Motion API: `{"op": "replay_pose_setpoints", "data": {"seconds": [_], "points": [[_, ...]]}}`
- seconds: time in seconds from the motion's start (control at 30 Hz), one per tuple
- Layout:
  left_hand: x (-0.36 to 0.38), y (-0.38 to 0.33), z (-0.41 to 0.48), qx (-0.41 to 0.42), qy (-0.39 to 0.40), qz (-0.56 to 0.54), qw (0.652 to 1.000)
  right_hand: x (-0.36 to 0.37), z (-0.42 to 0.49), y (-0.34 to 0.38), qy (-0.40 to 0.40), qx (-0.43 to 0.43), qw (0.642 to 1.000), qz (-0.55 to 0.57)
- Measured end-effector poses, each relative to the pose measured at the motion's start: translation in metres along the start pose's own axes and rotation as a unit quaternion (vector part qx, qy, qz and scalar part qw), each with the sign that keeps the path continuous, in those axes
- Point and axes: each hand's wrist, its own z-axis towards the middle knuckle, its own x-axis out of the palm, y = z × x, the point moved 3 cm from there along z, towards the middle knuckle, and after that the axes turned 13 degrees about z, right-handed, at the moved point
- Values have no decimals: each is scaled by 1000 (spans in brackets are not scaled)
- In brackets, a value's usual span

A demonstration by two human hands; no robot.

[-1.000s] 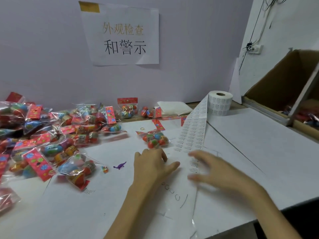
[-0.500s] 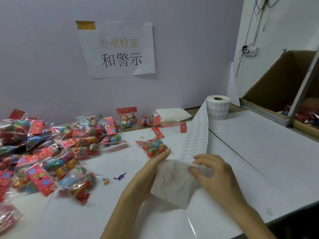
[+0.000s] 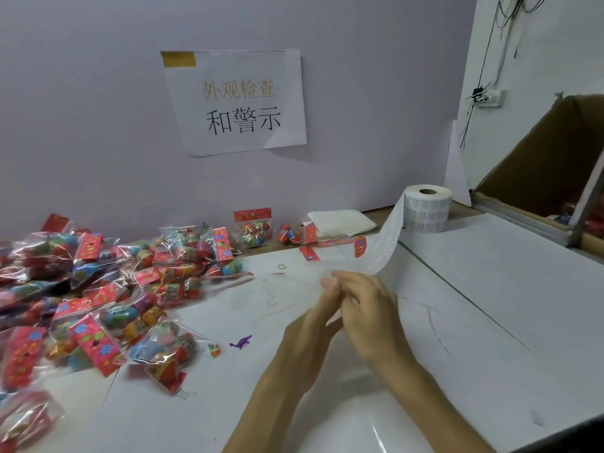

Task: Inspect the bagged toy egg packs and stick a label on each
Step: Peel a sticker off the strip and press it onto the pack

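Bagged toy egg packs (image 3: 114, 289) with red header cards lie heaped on the left of the white table (image 3: 490, 289). Two more packs (image 3: 253, 227) stand by the back wall. A label roll (image 3: 428, 207) stands at the back right, and its label strip (image 3: 389, 243) arcs down to my hands. My left hand (image 3: 310, 328) and right hand (image 3: 369, 312) meet at the table's middle and hold the strip's loose end between them. The right hand's fingers curl over the paper. Little of the strip's end shows between the hands.
An open cardboard box (image 3: 539, 174) stands at the right edge. A folded white stack (image 3: 340, 220) lies by the wall, with loose red cards (image 3: 309, 253) near it. A purple toy dinosaur (image 3: 241, 342) and a rubber band (image 3: 281, 266) lie on the table. A paper sign (image 3: 238, 99) hangs on the wall.
My hands lifted the strip's end off the table and closed together round it. The strip now arcs up from the roll. The single pack near my hands is out of sight.
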Motion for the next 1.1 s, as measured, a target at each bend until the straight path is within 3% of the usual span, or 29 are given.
{"op": "replay_pose_setpoints", "data": {"seconds": [0.1,0.27,0.43,0.57,0.83,1.1], "points": [[-11,2,-6,1,-44,-78,996,12,-1,-3,85,-14,994,-67],[-14,1,2,-39,-101,-199,974,3,22,5,43,-50,997,-36],[-21,-1,1,4,-143,-189,971,1,40,1,32,-98,993,55],[-22,0,0,23,-145,-186,972,9,33,-14,22,-76,991,104],[-21,1,-3,18,-148,-208,967,7,27,-17,9,-121,988,91],[-24,2,0,26,-150,-216,964,5,26,-20,14,-105,987,121]]}}
